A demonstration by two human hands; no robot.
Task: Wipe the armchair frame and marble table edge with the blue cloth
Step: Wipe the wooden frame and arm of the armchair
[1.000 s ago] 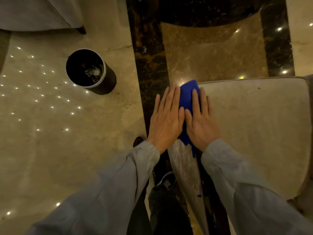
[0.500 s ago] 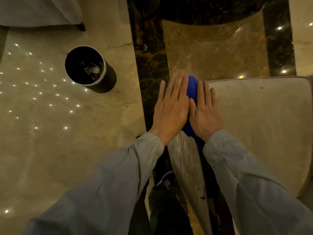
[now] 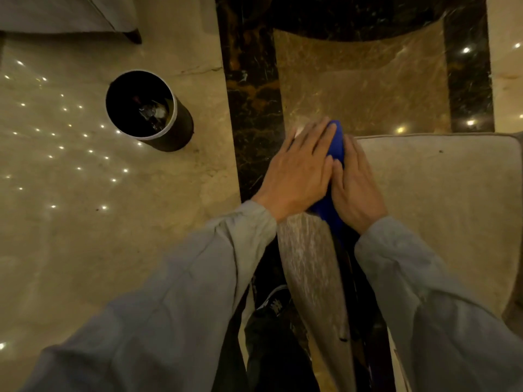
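Left hand (image 3: pixel 300 174): flat, palm down, fingers (image 3: pixel 317 137) straight and held close together, laid over the left part of the bright blue cloth; grey sleeve (image 3: pixel 175 292) runs back to the near left.
Right hand (image 3: pixel 355 185): flat, palm down, fingers (image 3: pixel 352 154) extended and close together, pressing the right side of the cloth; its thumb side touches the left hand.
Bright blue cloth (image 3: pixel 336 145): bunched under and between both hands, showing at the far fingertips and again as a strip at the near end by the wrists; it lies on top of the armrest, at that rail's far end.
Pale streaked glossy armchair armrest (image 3: pixel 314 278): a narrow rail running from near to far in the middle of the view, its near stretch bare.
Beige square seat cushion (image 3: pixel 441 210): just right of the armrest, the right hand's outer edge over its left border.
Black cylindrical waste bin with a white rim (image 3: pixel 169 137): stands on the floor to the far left, well apart from the hands; some rubbish inside, too dark to tell what.
Polished beige marble floor with dark brown bands (image 3: pixel 85 222): shiny, dotted with reflected lights on the left.
Dark shoe (image 3: pixel 271 304): on the floor below the left forearm, beside the armrest.
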